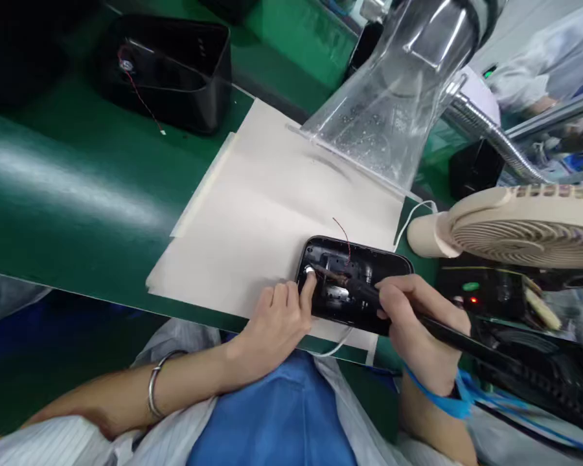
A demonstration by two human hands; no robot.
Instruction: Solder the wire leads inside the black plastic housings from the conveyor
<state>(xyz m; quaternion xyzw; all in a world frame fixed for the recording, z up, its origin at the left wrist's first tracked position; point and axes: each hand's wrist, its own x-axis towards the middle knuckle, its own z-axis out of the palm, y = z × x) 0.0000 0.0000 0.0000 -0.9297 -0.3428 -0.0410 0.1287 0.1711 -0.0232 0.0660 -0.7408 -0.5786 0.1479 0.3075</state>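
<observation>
On the white paper [252, 194] lies a shallow black plastic housing [354, 317], inner side up. My left hand [276, 330] reaches its left end, the index fingertip pressing on a small round whitish part [309, 268] and the other fingers curled. My right hand [420, 323] grips a soldering iron [362, 290] from the right. Its tip points left across the housing and ends close to the round part; whether they touch I cannot tell. A thin red wire [341, 228] sticks up past the housing's far edge.
A clear fume hood [369, 123] hangs over the paper's far edge. A beige fan [525, 226] stands at right, by a black unit with a red light [495, 294]. Another black housing [175, 84] with a red-wired part sits far left. A person's sleeve [534, 65] shows top right.
</observation>
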